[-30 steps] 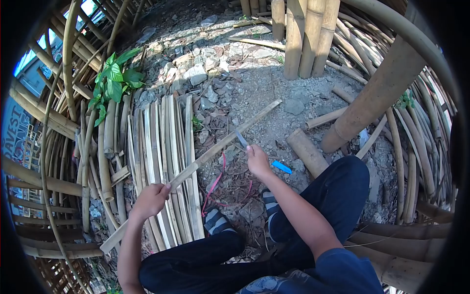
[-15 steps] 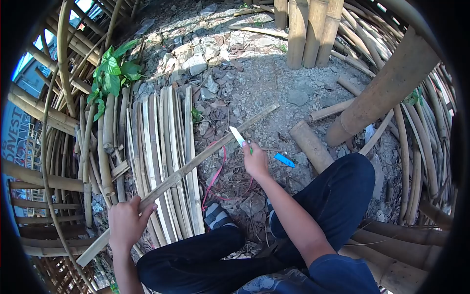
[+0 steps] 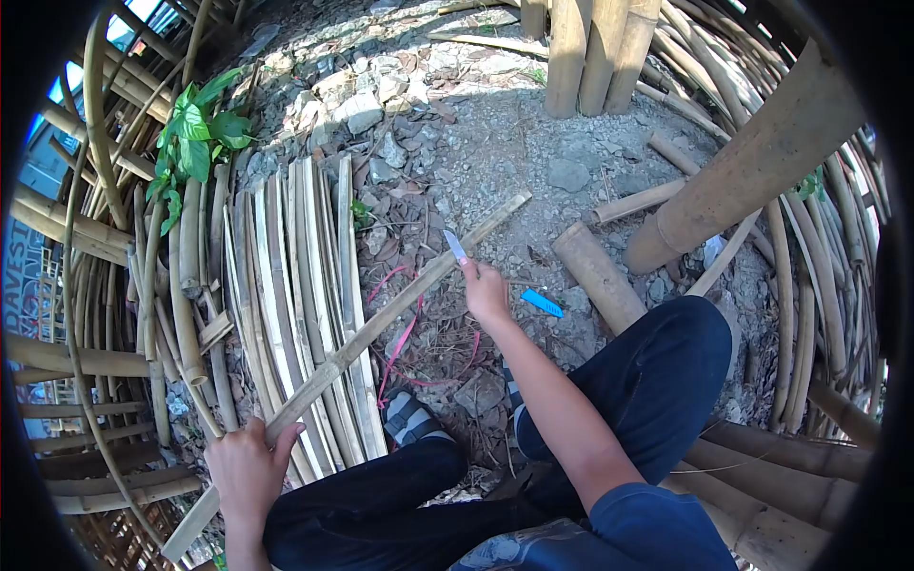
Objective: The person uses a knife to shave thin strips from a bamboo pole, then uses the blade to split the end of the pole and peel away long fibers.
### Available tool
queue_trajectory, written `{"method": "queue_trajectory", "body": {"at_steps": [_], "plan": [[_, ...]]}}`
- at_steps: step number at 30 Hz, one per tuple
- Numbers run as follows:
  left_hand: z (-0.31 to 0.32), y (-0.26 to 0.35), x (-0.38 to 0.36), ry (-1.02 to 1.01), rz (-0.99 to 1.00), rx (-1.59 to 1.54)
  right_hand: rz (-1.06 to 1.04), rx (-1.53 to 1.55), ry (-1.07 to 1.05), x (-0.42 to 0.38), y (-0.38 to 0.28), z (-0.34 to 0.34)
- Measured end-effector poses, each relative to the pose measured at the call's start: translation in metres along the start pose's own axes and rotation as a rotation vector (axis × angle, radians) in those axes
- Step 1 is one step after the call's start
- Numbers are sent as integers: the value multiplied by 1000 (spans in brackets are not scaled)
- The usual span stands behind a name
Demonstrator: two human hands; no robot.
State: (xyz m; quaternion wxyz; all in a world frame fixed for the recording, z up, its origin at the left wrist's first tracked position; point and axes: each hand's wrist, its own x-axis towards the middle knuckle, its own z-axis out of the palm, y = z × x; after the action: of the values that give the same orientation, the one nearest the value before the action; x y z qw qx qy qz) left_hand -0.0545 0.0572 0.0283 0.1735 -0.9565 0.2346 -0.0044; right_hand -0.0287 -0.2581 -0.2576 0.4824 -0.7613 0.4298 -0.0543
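Note:
My left hand (image 3: 246, 466) is wrapped around the lower part of a long bamboo strip (image 3: 392, 310), which slants up and to the right in front of me. In my right hand (image 3: 487, 297) is a small knife (image 3: 454, 246), its pale blade pointing up and overlapping the strip near its far end. A blue knife sheath (image 3: 542, 303) lies on the ground just right of that hand. Under the strip, a row of split bamboo strips (image 3: 305, 285) is laid out side by side on the left.
A pink string (image 3: 407, 335) loops on the ground near my sandal (image 3: 415, 419). Thick upright bamboo posts (image 3: 604, 57) and a leaning pole (image 3: 743, 162) stand to the right. A cut bamboo piece (image 3: 598, 276) lies beside my knee. A leafy plant (image 3: 193, 133) grows at left.
My left hand and the strip's near end sit slightly lower in view. The knife blade has turned a little, still by the strip. The whole scene has shifted slightly left.

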Motion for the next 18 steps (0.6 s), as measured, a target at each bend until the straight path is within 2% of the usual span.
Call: {"method": "queue_trajectory", "body": {"at_steps": [7, 12, 15, 16, 17, 18], "plan": [[10, 4, 2, 34, -72, -32, -20, 17, -116, -22, -15, 0], [14, 1, 2, 28, -89, -39, -236, 74, -265, -87, -51, 3], [13, 0, 0, 44, -77, -39, -234, 169, -384, -96, -61, -3], [12, 0, -2, 57, -62, -39, -245, 196, -287, -85, -55, -2], [11, -1, -4, 59, -65, -37, -147, 78, -226, -68, -48, -8], [11, -1, -5, 99, -53, -32, -136, 105, -70, -41, -21, 5]]}}
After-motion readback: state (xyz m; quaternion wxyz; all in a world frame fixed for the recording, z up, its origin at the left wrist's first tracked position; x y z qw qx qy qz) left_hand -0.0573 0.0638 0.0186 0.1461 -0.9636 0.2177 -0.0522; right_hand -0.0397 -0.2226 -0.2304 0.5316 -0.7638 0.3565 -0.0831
